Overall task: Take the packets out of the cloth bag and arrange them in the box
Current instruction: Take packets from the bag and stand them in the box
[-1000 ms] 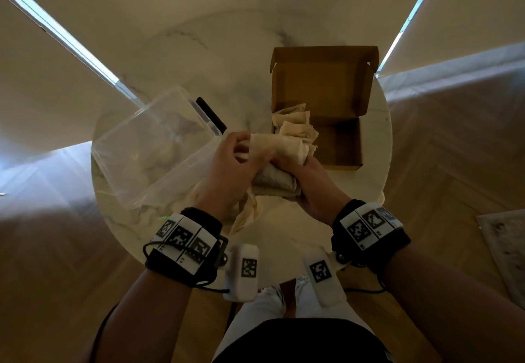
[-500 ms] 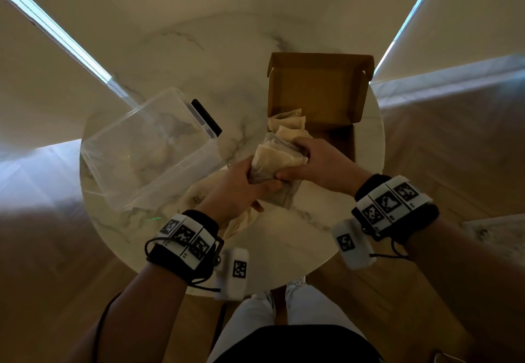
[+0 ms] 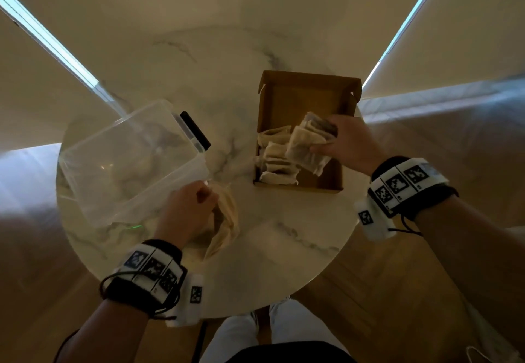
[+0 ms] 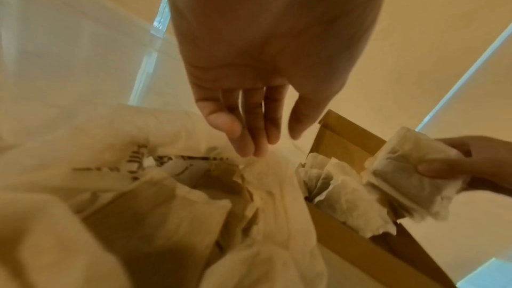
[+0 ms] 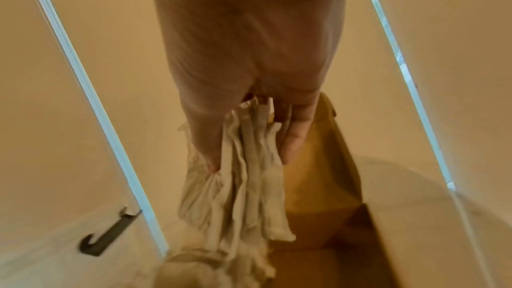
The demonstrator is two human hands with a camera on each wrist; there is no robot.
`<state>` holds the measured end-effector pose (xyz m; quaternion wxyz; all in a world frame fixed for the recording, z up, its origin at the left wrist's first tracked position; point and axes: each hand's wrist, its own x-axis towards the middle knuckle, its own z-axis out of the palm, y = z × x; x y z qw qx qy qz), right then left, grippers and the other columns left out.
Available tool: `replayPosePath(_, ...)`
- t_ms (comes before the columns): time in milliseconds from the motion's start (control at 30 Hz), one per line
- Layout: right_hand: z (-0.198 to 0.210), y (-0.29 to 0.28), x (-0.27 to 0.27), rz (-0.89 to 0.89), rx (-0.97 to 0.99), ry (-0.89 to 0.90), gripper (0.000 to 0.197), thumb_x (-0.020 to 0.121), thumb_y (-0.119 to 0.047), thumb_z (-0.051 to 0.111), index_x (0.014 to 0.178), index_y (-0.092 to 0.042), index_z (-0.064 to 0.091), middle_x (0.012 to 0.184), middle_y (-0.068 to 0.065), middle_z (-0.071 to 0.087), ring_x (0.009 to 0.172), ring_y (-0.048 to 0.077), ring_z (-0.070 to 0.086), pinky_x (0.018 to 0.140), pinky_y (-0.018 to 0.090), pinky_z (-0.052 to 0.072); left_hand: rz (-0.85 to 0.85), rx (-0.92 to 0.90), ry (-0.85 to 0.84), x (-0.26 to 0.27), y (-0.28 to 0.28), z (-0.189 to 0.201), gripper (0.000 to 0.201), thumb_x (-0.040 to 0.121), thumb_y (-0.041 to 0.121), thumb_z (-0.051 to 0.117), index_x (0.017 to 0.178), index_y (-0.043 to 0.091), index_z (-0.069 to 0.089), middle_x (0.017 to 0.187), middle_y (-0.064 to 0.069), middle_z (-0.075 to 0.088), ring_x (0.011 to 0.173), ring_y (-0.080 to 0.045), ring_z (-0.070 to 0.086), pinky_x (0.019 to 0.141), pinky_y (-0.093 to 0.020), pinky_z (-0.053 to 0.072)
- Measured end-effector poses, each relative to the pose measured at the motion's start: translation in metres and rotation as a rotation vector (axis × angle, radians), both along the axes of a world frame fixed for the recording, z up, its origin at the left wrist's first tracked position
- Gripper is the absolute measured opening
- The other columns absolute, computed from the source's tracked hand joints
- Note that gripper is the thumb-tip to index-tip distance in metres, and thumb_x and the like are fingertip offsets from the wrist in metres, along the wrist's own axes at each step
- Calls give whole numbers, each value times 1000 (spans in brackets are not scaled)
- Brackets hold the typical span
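An open brown cardboard box (image 3: pixel 301 101) stands right of centre on the table, with several beige packets (image 3: pixel 274 161) lying along its left side. My right hand (image 3: pixel 324 138) grips a bundle of packets (image 3: pixel 306 146) just above the box's middle. The right wrist view shows the thumb and fingers clamping that bundle (image 5: pixel 243 194) over the box (image 5: pixel 318 183). The cream cloth bag (image 3: pixel 224 220) lies crumpled beside the box, near the table's front. My left hand (image 3: pixel 206 196) hovers over it. Its fingers (image 4: pixel 249 139) hang relaxed, tips brushing the bag (image 4: pixel 155 183), holding nothing.
A clear plastic tub (image 3: pixel 127 161) with a black clip (image 3: pixel 196 132) sits tilted at the left, close to my left hand. The round marble table (image 3: pixel 270 249) ends just beyond the bag. Wooden floor surrounds it, and my legs show below.
My right hand took the bundle of packets from between both hands and carried it right, over the box. My left hand let go and dropped back onto the cloth bag.
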<state>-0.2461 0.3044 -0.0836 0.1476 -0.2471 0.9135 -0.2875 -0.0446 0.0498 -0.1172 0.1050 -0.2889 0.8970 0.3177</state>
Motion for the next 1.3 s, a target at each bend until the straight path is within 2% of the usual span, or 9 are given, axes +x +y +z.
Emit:
replayPosePath(100, -7, 6, -21, -55, 96, 84, 33, 78, -31, 78, 100, -13, 62, 90, -1, 58, 82, 17, 54, 73, 31, 41, -100, -198, -139, 13, -2, -15, 16, 94, 30, 50, 84, 22, 60, 79, 1, 65, 71, -18, 60, 68, -33, 50)
replayPosePath(233, -27, -8, -28, 18, 261, 137, 29, 81, -37, 72, 95, -14, 62, 90, 5, 56, 94, 28, 56, 75, 32, 40, -277, -291, -163, 23, 4, -33, 32, 92, 41, 41, 102, 26, 67, 108, 2, 67, 95, -19, 63, 80, -33, 51)
replayPosePath(367, -38, -23, -24, 102, 361, 119, 33, 84, -41, 68, 106, -17, 66, 105, 11, 64, 105, 31, 56, 93, 41, 44, -325, -332, -193, 27, 12, -39, 30, 95, 39, 45, 114, 27, 65, 126, 5, 57, 108, -16, 57, 85, -26, 44)
replayPosePath(533, -41, -24, -26, 114, 328, 86, 31, 85, -37, 68, 109, -17, 67, 107, 8, 66, 107, 30, 57, 97, 42, 42, -307, -290, -169, 27, 10, -45, 28, 93, 36, 49, 112, 26, 66, 124, 3, 59, 108, -18, 58, 83, -28, 45)
replayPosePath(667, -47, -19, -29, 123, 398, 48, 32, 88, -35, 65, 115, -19, 63, 117, 9, 62, 111, 32, 56, 98, 41, 41, -304, -219, -181, 24, 11, -45, 24, 93, 32, 51, 110, 23, 65, 121, 2, 58, 105, -19, 57, 79, -28, 47)
replayPosePath(800, -51, -19, -27, 91, 389, 22, 37, 86, -35, 67, 119, -20, 61, 122, 11, 59, 111, 33, 56, 98, 42, 42, -305, -191, -172, 24, 9, -46, 23, 92, 31, 51, 108, 23, 66, 119, 4, 59, 101, -18, 58, 79, -29, 49)
replayPosePath(933, -55, -18, -26, 104, 387, 77, 49, 85, -34, 68, 129, -18, 54, 131, 6, 57, 123, 29, 48, 101, 42, 39, -313, -189, -167, 24, 8, -46, 23, 92, 32, 51, 107, 24, 67, 117, 5, 59, 102, -16, 58, 81, -29, 49)
replayPosePath(1100, -55, -17, -24, 41, 295, 177, 64, 79, -44, 73, 134, -21, 49, 134, 5, 51, 125, 29, 44, 101, 46, 41, -311, -179, -92, 25, 8, -45, 20, 92, 27, 53, 95, 19, 70, 95, 3, 68, 86, -17, 63, 74, -31, 52)
replayPosePath(1300, -50, -22, -15, 11, 248, 252, 56, 79, -35, 74, 129, -20, 53, 130, 6, 52, 120, 31, 45, 96, 45, 41, -254, -207, -120, 26, 7, -39, 23, 96, 31, 49, 101, 20, 70, 95, 4, 69, 79, -11, 57, 66, -19, 37)
